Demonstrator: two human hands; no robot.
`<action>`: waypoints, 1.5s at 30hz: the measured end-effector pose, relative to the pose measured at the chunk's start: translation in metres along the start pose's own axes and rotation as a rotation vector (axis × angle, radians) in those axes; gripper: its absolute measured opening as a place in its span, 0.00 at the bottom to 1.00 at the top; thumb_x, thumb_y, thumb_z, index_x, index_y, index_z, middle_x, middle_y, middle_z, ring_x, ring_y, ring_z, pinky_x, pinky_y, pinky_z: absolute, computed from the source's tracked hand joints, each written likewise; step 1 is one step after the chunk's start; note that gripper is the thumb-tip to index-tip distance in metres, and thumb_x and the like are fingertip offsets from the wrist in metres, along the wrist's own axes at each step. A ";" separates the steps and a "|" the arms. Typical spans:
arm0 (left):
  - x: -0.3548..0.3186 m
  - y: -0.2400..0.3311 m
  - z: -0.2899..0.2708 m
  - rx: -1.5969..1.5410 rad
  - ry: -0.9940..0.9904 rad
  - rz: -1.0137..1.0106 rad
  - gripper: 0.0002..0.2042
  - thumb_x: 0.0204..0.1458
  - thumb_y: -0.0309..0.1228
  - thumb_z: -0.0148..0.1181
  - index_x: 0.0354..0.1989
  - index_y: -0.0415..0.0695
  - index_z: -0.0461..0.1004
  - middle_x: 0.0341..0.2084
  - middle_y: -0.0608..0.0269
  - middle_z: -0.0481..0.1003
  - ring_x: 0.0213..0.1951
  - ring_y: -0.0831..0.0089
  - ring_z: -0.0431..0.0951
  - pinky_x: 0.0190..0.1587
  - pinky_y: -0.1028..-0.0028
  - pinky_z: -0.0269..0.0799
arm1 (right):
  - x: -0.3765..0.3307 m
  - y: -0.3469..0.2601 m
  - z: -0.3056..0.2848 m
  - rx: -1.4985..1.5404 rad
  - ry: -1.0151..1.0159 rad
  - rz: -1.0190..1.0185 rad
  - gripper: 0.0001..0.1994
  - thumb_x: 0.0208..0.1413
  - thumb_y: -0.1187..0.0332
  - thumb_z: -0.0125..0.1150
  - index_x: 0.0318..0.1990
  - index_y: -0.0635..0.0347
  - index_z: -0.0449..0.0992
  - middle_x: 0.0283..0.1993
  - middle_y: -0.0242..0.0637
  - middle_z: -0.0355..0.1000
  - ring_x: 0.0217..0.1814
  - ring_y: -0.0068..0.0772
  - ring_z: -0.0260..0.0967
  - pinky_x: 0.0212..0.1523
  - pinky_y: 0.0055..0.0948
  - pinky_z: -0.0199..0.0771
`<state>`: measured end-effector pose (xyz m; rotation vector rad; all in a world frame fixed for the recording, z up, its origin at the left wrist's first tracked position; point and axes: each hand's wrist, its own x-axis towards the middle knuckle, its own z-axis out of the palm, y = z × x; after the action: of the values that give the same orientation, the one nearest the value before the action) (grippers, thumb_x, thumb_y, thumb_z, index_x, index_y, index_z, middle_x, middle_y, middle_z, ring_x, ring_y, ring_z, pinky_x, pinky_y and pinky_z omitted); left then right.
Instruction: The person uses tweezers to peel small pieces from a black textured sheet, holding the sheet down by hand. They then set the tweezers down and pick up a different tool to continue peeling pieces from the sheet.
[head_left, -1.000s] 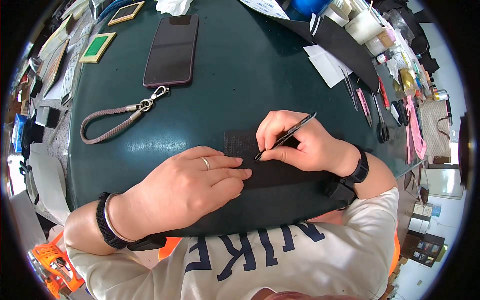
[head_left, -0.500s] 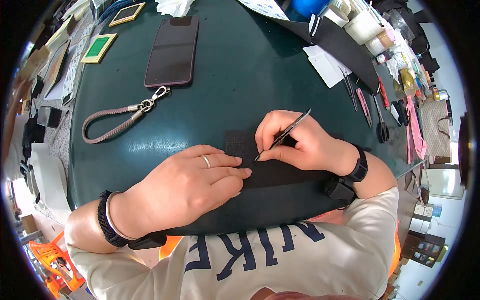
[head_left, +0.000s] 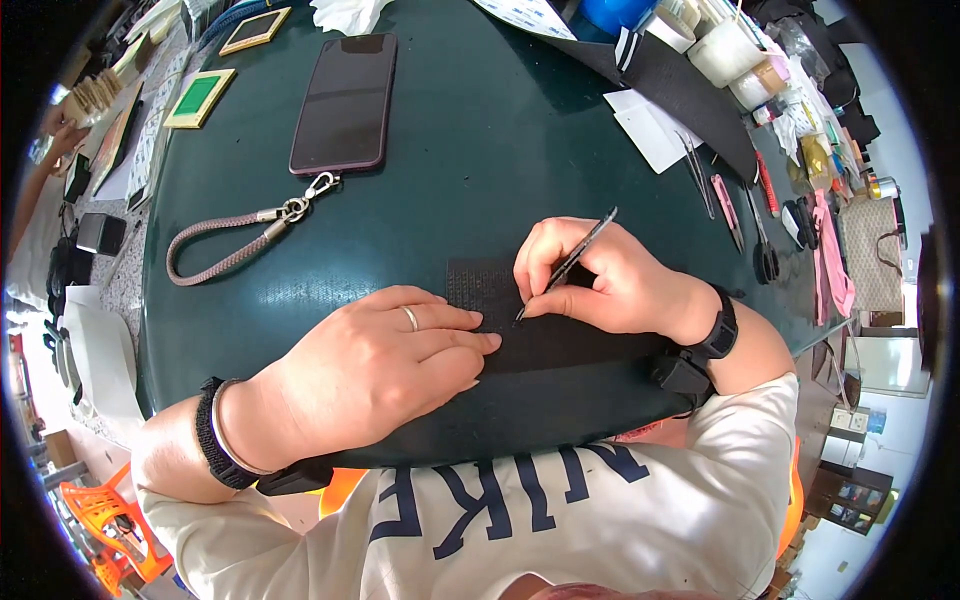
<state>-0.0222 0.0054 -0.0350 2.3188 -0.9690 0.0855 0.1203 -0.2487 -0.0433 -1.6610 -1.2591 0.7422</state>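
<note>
My left hand (head_left: pixel 390 360) lies flat with its fingers stretched out, the fingertips pressing on a thin black sheet (head_left: pixel 570 350). Rows of small cut or embossed shapes cover the sheet's left part. My right hand (head_left: pixel 605 285) pinches a pair of dark, slim tweezers (head_left: pixel 585 250) like a pen, slanting up to the right. Their tip meets the sheet just right of my left fingertips. A tiny dark speck shows at the tip, too small to name. The sheet's right part is partly covered by my right hand and wrist.
A phone (head_left: pixel 345 100) with a braided wrist strap (head_left: pixel 220 245) lies on the dark green table (head_left: pixel 460 130). At right are other tweezers (head_left: pixel 696 175), a pink cutter knife (head_left: pixel 728 212), scissors (head_left: pixel 765 240) and a curved black strip (head_left: pixel 690 95). Framed pieces (head_left: pixel 200 98) sit far left.
The tweezers' tip has shifted slightly right, and the tool stands a little steeper. My left hand stays almost in place. Another person's hand has come into view at the far left.
</note>
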 end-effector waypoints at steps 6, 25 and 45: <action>0.000 -0.001 -0.002 -0.007 -0.008 0.009 0.08 0.53 0.28 0.72 0.40 0.42 0.81 0.50 0.63 0.85 0.55 0.61 0.85 0.57 0.60 0.80 | -0.001 0.000 0.001 0.123 0.037 0.071 0.13 0.60 0.78 0.72 0.38 0.57 0.70 0.39 0.36 0.76 0.42 0.29 0.75 0.46 0.29 0.75; -0.001 0.001 -0.001 -0.018 -0.003 -0.008 0.09 0.53 0.28 0.72 0.41 0.42 0.82 0.49 0.62 0.85 0.54 0.61 0.85 0.57 0.60 0.80 | 0.000 -0.001 0.001 0.007 0.002 0.001 0.13 0.60 0.77 0.72 0.39 0.56 0.70 0.40 0.36 0.77 0.42 0.28 0.75 0.46 0.29 0.75; 0.012 -0.003 0.009 -0.377 0.179 -0.363 0.08 0.60 0.34 0.68 0.42 0.44 0.81 0.30 0.57 0.83 0.36 0.54 0.84 0.42 0.61 0.79 | 0.001 -0.023 0.016 -0.284 0.230 -0.401 0.13 0.55 0.74 0.76 0.38 0.53 0.73 0.35 0.36 0.78 0.36 0.37 0.77 0.39 0.33 0.75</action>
<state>-0.0125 -0.0056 -0.0407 2.0553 -0.4217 -0.0362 0.0976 -0.2415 -0.0291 -1.5862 -1.5156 0.1305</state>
